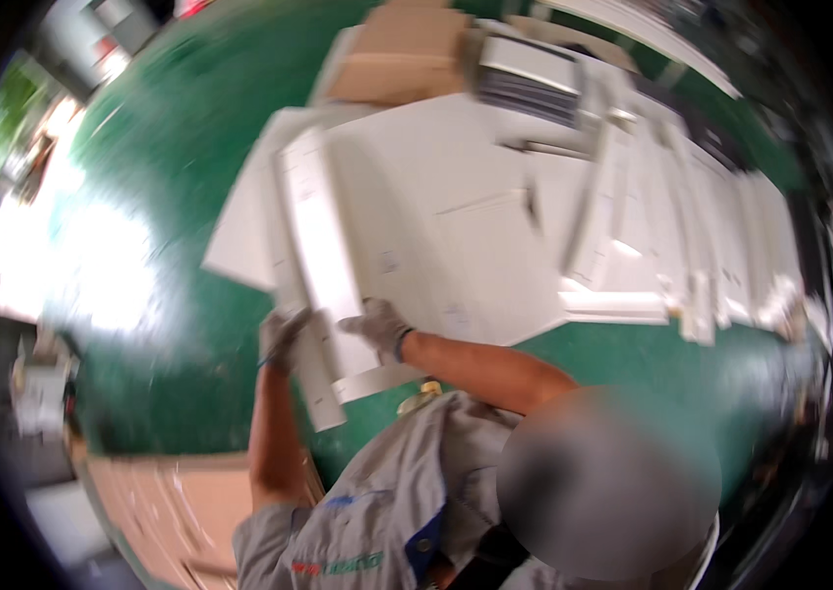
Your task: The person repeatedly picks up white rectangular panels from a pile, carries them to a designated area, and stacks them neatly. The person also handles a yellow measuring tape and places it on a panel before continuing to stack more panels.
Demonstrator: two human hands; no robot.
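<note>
We see white panels (323, 256) at centre, grey gloves on each hand (377, 324), a green floor (180, 147), brown cardboard boxes (407, 54) at twelve o'clock.

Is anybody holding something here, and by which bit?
A co-worker in grey holds a long white panel by its near end, with one gloved hand and the other hand on opposite long edges. The camera wearer's own hands are out of view.

Gloved hands (333, 329) on white panel (323, 265)
</note>
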